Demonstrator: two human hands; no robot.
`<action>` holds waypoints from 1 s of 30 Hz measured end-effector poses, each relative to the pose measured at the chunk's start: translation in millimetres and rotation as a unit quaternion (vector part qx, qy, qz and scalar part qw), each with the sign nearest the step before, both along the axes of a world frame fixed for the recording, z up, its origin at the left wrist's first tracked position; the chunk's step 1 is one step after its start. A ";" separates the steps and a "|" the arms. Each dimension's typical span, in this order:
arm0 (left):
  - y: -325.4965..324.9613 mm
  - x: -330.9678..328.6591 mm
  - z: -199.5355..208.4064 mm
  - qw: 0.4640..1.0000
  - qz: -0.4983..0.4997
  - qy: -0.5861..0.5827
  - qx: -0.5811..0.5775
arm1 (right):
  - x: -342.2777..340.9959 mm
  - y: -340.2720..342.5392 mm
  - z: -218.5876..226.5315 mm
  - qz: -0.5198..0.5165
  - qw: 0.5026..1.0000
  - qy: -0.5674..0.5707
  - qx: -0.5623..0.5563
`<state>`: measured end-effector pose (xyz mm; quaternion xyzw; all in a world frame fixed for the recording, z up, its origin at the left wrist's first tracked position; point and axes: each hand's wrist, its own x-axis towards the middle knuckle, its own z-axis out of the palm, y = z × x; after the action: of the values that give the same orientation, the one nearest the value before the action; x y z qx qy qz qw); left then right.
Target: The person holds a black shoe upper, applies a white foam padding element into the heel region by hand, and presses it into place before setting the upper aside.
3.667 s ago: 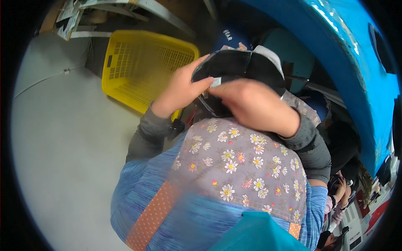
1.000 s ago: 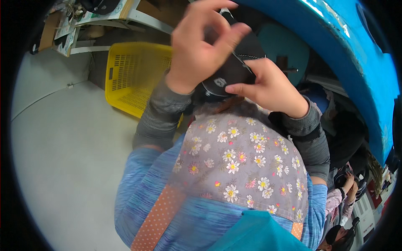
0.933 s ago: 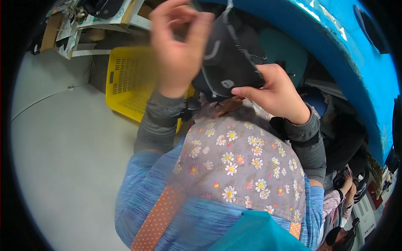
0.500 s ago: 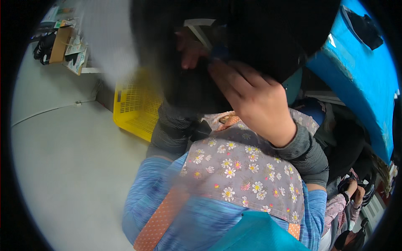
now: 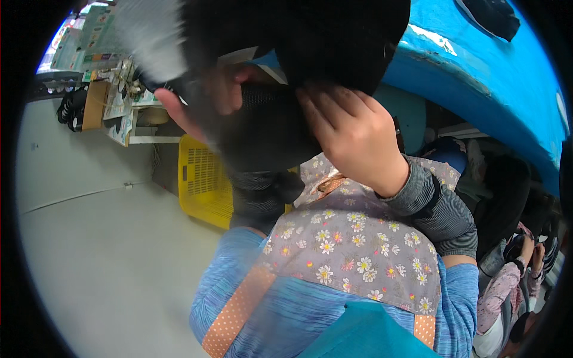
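Right fingers (image 5: 334, 110) gripping black cap (image 5: 268, 125), left fingers (image 5: 225, 92) half-hidden, printed sheets (image 5: 98, 33) unreadable

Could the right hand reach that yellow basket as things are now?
Probably not easily: the right hand is busy at the dark fabric item, and the left forearm appears in the way of the yellow basket.

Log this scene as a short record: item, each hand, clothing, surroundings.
Item: black cap, close to the camera, partly blurred
Right hand: fingers gripping the cap
Left hand: partly hidden by the cap, grip unclear
Clothing: floral apron over a blue top
Surroundings: yellow basket partly behind the left arm; blue surface upper right; another person lower right
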<state>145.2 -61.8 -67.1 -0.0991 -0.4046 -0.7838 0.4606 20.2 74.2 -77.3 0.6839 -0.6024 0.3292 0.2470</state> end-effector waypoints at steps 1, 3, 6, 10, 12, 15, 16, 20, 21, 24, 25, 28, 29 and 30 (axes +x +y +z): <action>-4.0 -0.6 -1.6 1.000 -0.002 0.005 0.003 | -2.1 0.3 2.4 0.003 1.000 -0.001 -0.004; -1.3 -3.9 -6.5 1.000 -0.020 0.009 0.012 | 0.4 -1.1 15.6 0.038 0.998 -0.024 -0.035; 9.5 -11.4 -5.1 1.000 -0.011 0.001 -0.003 | 12.0 -0.3 12.2 0.085 0.993 -0.033 -0.074; 18.4 -11.5 1.3 1.000 -0.004 0.001 -0.018 | 19.3 6.3 16.9 0.038 0.997 0.005 -0.062; 20.0 -11.4 4.9 1.000 0.003 0.001 -0.029 | 19.6 7.8 22.4 0.016 0.999 0.034 -0.038; 21.1 -8.9 10.3 0.999 0.019 0.010 -0.044 | 21.2 12.6 21.0 -0.016 0.999 0.045 0.007; 17.4 -8.3 13.6 0.998 0.025 0.020 -0.046 | 20.6 13.1 20.3 -0.026 0.998 0.047 0.026; 0.4 -13.2 17.7 0.998 0.041 0.035 -0.038 | 6.1 0.3 11.8 -0.012 0.993 0.094 -0.072; 2.8 -14.8 15.9 0.998 0.040 0.031 -0.040 | 4.8 -1.4 14.5 0.018 0.995 0.027 -0.093; 15.1 -17.4 11.9 0.998 0.049 0.014 -0.048 | 18.6 2.6 19.5 0.048 0.996 -0.022 -0.074; 18.4 -18.5 11.8 0.997 0.052 0.010 -0.052 | 20.0 3.8 19.9 0.048 0.997 -0.023 -0.052; 26.4 -18.4 13.1 0.995 0.077 0.005 -0.071 | 9.7 2.5 18.1 0.076 0.996 -0.029 -0.025; 26.6 -17.2 14.9 0.994 0.084 0.004 -0.075 | 12.1 4.8 19.9 0.072 0.996 -0.046 -0.023; 23.8 -17.9 14.2 0.993 0.092 0.001 -0.076 | 14.6 5.4 21.7 0.031 0.999 -0.018 -0.016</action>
<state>127.3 -38.0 -52.9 -0.0964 -0.4700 -0.7049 0.5225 34.8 79.7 -55.6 0.6920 -0.5800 0.3588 0.2365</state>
